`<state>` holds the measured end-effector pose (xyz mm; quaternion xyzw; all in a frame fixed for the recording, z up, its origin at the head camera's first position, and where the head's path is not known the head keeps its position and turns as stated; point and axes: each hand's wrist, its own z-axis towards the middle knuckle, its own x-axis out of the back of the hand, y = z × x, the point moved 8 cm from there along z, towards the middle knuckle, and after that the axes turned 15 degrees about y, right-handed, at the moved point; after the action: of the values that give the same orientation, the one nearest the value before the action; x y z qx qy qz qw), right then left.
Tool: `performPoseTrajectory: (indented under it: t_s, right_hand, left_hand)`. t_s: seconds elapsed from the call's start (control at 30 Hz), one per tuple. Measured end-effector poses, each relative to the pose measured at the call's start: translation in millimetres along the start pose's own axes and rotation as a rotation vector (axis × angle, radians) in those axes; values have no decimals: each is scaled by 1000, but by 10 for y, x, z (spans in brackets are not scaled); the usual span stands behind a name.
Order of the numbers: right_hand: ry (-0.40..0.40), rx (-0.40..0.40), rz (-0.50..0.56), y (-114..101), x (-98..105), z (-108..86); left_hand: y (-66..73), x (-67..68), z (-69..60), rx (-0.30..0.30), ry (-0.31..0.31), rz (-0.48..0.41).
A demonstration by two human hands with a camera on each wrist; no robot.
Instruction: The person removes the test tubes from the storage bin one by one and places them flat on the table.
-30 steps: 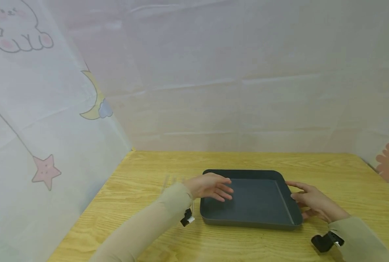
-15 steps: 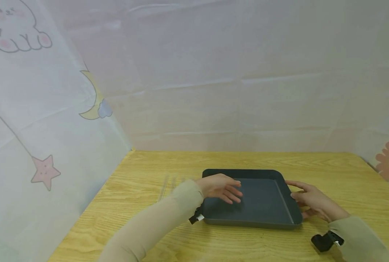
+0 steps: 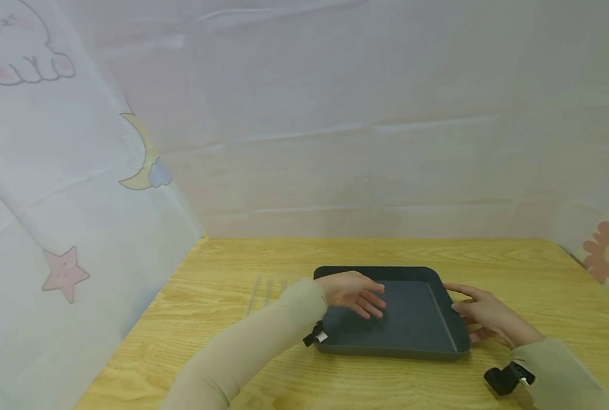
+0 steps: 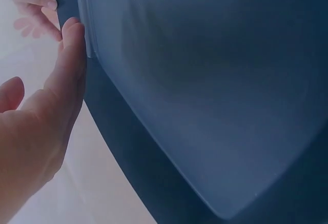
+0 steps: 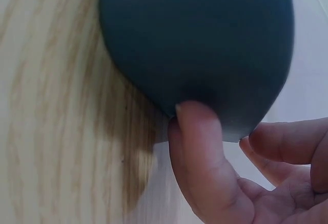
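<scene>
A dark grey rectangular baking tray (image 3: 412,319) with rounded corners lies on the wooden table, nothing visible inside it. Above its left part is my left hand (image 3: 356,293), fingers loosely extended and holding nothing; its palm and fingers also show beside the tray in the left wrist view. My right hand (image 3: 491,319) grips the tray's right side. Seen from the right wrist, some fingertips (image 5: 200,131) press low on the tray's outer wall (image 5: 200,39) while others touch near its rim. The left forearm hides the tray's left edge.
Left of the tray, a clear transparent object with long parallel strips (image 3: 260,296) lies on the wooden table (image 3: 222,256), partly behind the left sleeve. A pale printed cloth (image 3: 335,142) hangs behind and at the sides. Small black wrist cameras sit under both sleeves.
My left hand has moved rightward over the tray, uncovering more of the clear strips. The right hand keeps its place on the tray's side. The whole view has shifted slightly.
</scene>
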<state>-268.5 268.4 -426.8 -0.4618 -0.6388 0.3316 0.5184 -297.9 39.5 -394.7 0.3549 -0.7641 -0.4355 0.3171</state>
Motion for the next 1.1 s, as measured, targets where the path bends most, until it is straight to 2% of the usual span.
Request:
performPoseTrajectory:
  t_s: [0.37, 0.83, 0.93, 1.1]
  right_hand:
    - [6, 1, -7, 2, 7, -26]
    - [8, -13, 4, 14, 11, -27]
    - [11, -15, 0, 9, 10, -31]
    - [16, -20, 2, 0, 7, -34]
  left_hand:
    - [105, -200, 146, -34, -78, -3]
    - [96, -464, 384, 3, -158, 12]
    - [79, -517, 429, 17, -159, 5]
    - [50, -585, 501, 46, -120, -47]
